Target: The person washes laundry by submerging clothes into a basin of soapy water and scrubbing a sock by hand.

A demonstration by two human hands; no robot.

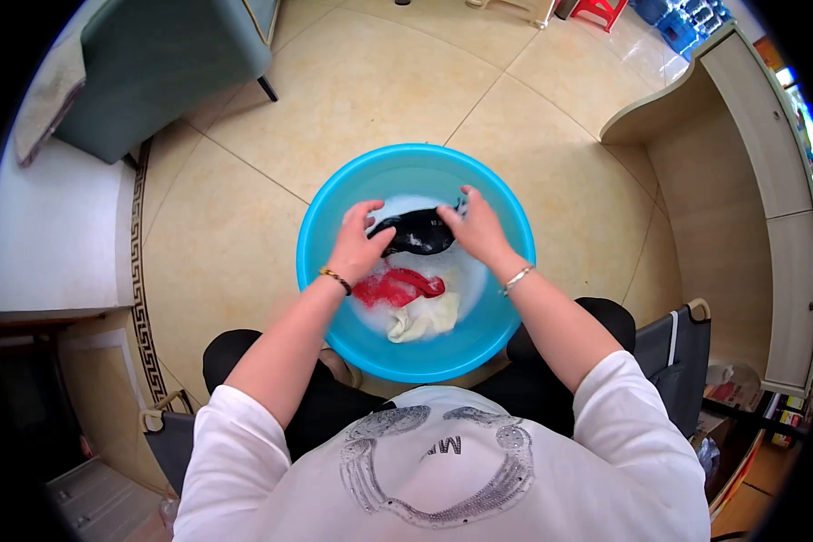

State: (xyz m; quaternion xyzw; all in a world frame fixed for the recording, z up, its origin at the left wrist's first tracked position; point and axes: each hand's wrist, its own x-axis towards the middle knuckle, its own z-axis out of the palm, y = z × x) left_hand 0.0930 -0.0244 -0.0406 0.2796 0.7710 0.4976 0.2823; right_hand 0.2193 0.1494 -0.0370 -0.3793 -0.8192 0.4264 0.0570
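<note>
A wet black cloth garment (417,233) stretches between my two hands, over the soapy water in a round blue basin (417,375). My left hand (359,246) is curved around its left end, thumb across the fabric and fingers spread. At the other end, my right hand (477,228) has its thumb on the cloth's upper edge; its fingertips point away from me. Nearer to me in the suds lie a red cloth (396,287) and a cream-white cloth (425,318), crumpled side by side. Foam surrounds all of them.
The basin stands on the tiled floor (244,154) between my knees. A blue-grey sofa (172,68) is at the upper left, and a pale wooden cabinet (741,126) rises at the right. Further off are a red stool (599,11) and blue water bottles (682,27).
</note>
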